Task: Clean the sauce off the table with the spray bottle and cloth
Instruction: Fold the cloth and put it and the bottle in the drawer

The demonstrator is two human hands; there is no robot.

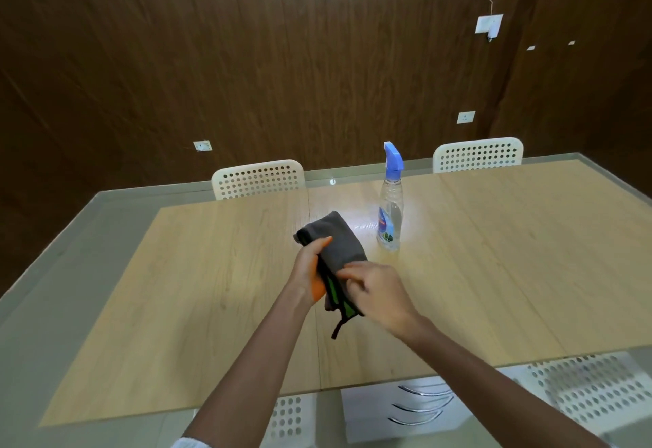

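Head view, looking forward and down across a light wood table (pixel 211 306) with a pale grey border. Both bare forearms reaching in from the bottom edge and meeting above the table's middle.

Left hand (pixel 310 267) raised with the thumb side up, fingers curled round the left edge of a folded grey cloth (pixel 338 246), one fingertip lying across the cloth's upper face. Something orange showing just under this palm; whether part of the cloth or apart from it cannot be told. Right hand (pixel 379 292) palm down, fingers bent, pinching the cloth's lower right part near a green trim and a dark dangling strip. Cloth thus held between both hands, lifted off the wood, its far end pointing away toward the wall.

Spray bottle (pixel 391 207) upright on the table just beyond and to the right of the cloth, near but not touching it; clear body, blue trigger head, label facing the camera. A bright glare on the wood around its base. No hand on it.

No sauce mark plainly visible on the wood.

Two white perforated chairs (pixel 259 179) at the far edge, backs against the table. A further perforated seat and a white drawer unit (pixel 405 409) below the near edge. Dark wood-panelled wall (pixel 176 59) behind, with white sockets (pixel 488 24).
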